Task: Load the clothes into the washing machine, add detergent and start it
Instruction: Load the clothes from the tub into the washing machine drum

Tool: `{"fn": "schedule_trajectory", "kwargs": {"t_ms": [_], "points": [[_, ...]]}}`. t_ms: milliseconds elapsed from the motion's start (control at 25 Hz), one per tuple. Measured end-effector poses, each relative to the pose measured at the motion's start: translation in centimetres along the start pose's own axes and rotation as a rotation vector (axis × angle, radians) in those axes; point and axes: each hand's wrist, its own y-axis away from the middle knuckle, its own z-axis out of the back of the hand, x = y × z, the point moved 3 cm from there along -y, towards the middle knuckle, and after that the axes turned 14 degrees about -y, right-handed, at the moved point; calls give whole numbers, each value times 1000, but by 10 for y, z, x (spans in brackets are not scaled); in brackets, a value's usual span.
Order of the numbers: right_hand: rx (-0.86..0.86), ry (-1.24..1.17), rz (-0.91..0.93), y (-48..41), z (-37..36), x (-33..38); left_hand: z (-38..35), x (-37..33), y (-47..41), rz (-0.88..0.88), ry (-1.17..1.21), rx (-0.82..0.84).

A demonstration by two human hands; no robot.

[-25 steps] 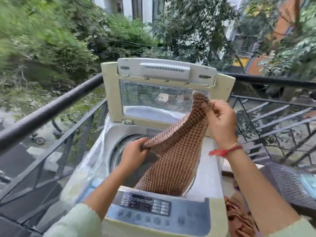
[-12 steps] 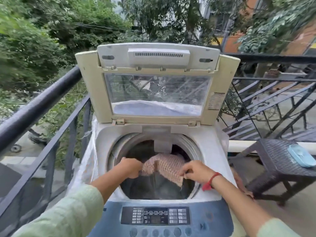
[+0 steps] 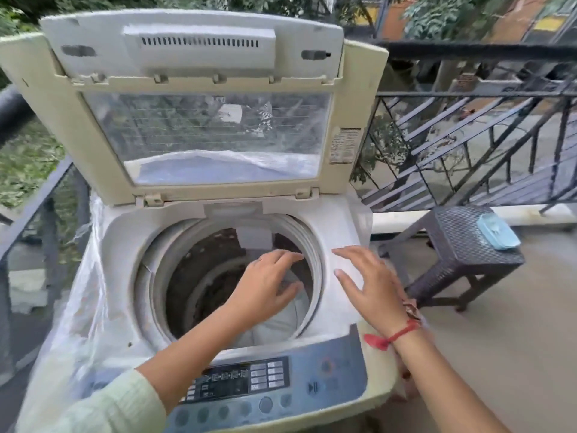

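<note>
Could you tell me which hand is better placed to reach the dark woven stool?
Probably right: the right hand, open, is on the side of the dark woven stool; the left hand is over the round drum.

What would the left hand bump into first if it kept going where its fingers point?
Probably the drum's pale rim, just past the left hand. Depth is unclear: held higher, the hand would pass over it.

The washing machine [image 3: 120,242] stands by the railing [image 3: 468,95] with its lid [image 3: 199,57] upright, the left grip [image 3: 265,285] spread flat over the drum [image 3: 199,276] mouth, the right grip [image 3: 371,282] splayed over the white rim beside it, and a dark stool [image 3: 462,245] off right.
</note>
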Motion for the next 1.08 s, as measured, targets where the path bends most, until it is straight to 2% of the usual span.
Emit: {"fn": "schedule_trajectory", "kwargs": {"t_ms": [80,200,320,440,560,600,800,920,1000,1080], "points": [[-216,-37,-56,21,53,-31,1,-57,-15,-87,119,-59],[-443,-67,-263,67,129,-105,-17,-144,-43,-190,163,-99],[-472,-26,-444,115,184,-186,-69,-231,-74,-193,99,104],[-342,8,-556,153,200,-256,-147,-287,-100,-93,-80,262],[-180,12,-637,182,190,-320,-222,-302,-110,107,-108,644],[-124,27,-649,190,185,-337,-241,-301,-111,142,-135,706],[229,167,-796,209,150,-411,-305,-281,-119,217,-232,749],[437,215,-771,211,118,-450,-343,-270,-121,297,-206,805],[503,214,-712,206,92,-469,-370,-265,-122,332,-179,812],[469,192,-751,198,65,-493,-396,-261,-124,337,-171,812]]}}
